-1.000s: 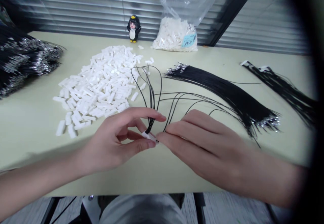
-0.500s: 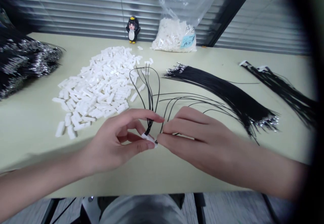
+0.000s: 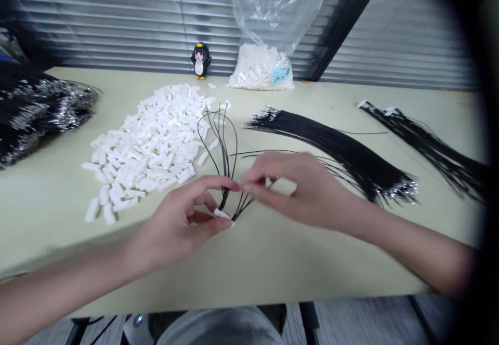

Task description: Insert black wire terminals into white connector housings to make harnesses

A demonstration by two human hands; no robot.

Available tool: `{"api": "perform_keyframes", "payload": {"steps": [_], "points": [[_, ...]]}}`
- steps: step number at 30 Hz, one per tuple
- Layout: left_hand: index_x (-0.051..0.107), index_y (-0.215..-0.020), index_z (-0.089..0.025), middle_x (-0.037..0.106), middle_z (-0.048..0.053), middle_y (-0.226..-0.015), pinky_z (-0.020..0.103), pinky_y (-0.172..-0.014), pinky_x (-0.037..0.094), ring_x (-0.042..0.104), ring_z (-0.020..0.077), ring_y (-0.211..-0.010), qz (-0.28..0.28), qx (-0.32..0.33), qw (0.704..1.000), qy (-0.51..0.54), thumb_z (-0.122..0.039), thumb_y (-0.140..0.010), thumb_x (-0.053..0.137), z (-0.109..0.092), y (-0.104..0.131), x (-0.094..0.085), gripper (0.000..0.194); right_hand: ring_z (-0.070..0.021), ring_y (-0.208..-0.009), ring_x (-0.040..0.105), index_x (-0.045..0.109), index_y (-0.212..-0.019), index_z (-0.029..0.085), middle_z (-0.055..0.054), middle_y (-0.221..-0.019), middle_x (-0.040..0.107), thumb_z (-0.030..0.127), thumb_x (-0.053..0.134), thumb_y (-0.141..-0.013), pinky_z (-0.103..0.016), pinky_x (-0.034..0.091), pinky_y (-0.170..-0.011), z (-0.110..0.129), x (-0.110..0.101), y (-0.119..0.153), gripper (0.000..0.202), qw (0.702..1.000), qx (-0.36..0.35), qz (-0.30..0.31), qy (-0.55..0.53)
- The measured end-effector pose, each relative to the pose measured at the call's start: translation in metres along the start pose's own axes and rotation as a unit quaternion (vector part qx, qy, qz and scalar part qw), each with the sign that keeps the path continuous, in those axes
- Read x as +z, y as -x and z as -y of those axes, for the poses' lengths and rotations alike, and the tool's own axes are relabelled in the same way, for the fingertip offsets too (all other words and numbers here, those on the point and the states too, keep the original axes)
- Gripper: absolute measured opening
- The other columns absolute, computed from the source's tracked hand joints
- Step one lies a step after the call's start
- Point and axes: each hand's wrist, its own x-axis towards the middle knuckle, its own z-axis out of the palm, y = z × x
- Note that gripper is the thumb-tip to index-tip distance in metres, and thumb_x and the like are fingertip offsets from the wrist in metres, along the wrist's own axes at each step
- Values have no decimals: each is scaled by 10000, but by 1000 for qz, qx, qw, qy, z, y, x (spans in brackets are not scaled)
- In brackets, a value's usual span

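Between thumb and fingers, my left hand (image 3: 187,220) holds a small white connector (image 3: 223,213) near the middle of the view. Several thin black wires (image 3: 225,163) rise out of it, some bent into loops, and more fan out to its right. My right hand (image 3: 288,184) is closed in a pinch at the upper right of the connector, its fingertips close to my left index fingertip. Wires pass beneath and beside those fingertips; whether one is pinched is too small to tell.
A pile of white connectors (image 3: 152,142) lies left of centre. Behind stand a penguin figure (image 3: 200,62) and a clear bag of white pieces (image 3: 260,67). Black wire bundles lie at the right (image 3: 331,145), far right (image 3: 424,145) and far left (image 3: 27,111).
My right hand has moved up and away from the connector, to beside my left index fingertip. More of the wires on the connector's right side now show. The view has shifted slightly.
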Motion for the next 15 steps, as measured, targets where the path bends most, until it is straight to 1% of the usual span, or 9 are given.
{"api": "perform_keyframes", "payload": {"steps": [2,3,4,6,8,11,15], "points": [[501,-1172,-282,404,-25,-705,174,-628,468,521,103,-705,5,-29,1000,5,-271,-813,624,-3,0,-1,380,-32,-697,512,643,-841,171,11,-793,612,228,488,-852,-157,376,-649,-18,-2,-9,166,996,52,-62,42],[499,-1174,-282,391,-29,-703,177,-631,464,527,102,-703,10,-44,999,8,-272,-809,627,-4,0,-1,386,-49,-743,526,649,-864,176,0,-832,617,238,488,-851,-173,381,-680,-28,-2,-14,174,992,64,-66,82],[497,-1175,-283,389,-31,-709,184,-641,463,535,102,-707,15,-56,998,13,-274,-808,628,-5,0,-1,390,-76,-820,542,653,-911,183,-14,-895,620,248,492,-847,-197,385,-727,-40,-1,-19,185,989,72,-48,123],[494,-1175,-278,398,-29,-724,198,-662,461,546,107,-726,19,-67,997,19,-276,-810,625,-7,0,-1,388,-131,-959,537,641,-1003,183,-44,-1008,604,268,508,-836,-240,381,-805,-60,1,-28,230,981,72,17,178],[493,-1173,-271,396,-30,-716,196,-654,451,542,108,-729,21,-70,997,25,-268,-812,620,-8,-1,-1,383,-135,-948,536,643,-970,175,-49,-995,599,272,513,-830,-242,377,-793,-73,3,-34,214,977,63,68,190],[492,-1168,-272,394,-35,-698,179,-606,420,521,100,-700,15,-70,997,37,-247,-802,626,-8,-2,0,390,-98,-823,522,622,-848,154,-36,-874,588,243,474,-847,-216,358,-717,-79,3,-38,172,977,48,93,186],[496,-1158,-257,412,-39,-673,182,-577,401,510,102,-662,3,-71,996,49,-226,-786,634,-8,-3,0,397,-96,-794,483,569,-849,115,-60,-866,556,220,419,-871,-214,334,-696,-76,6,-37,184,975,25,109,191]]}}
